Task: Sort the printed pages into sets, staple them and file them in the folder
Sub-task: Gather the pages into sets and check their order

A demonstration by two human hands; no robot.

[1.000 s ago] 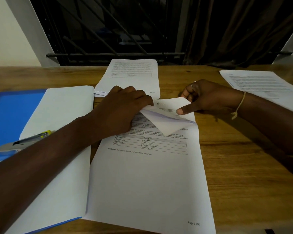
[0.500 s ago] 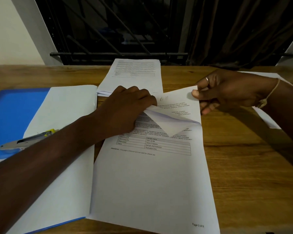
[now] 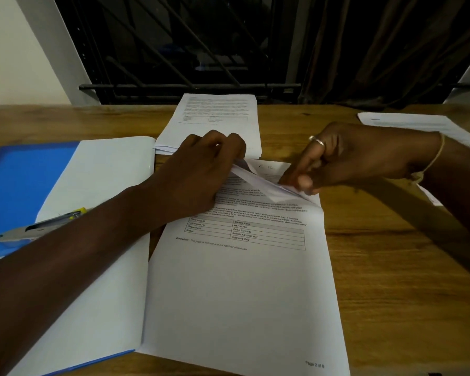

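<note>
Pages (image 3: 242, 294) are laid at the middle of the table (image 3: 391, 267), reaching its near edge. Their turned-back top leaves are held down by the left hand (image 3: 201, 172), fingers curled over them. One lifted leaf is pinched between thumb and fingers of the right hand (image 3: 345, 158). A stack (image 3: 217, 115) is set at the far edge, just beyond the pages. An open folder (image 3: 19, 180) is spread at the left edge, with a stapler (image 3: 38, 227) laid on it. A sheet (image 3: 407, 123) is seen at the far right corner.
</note>
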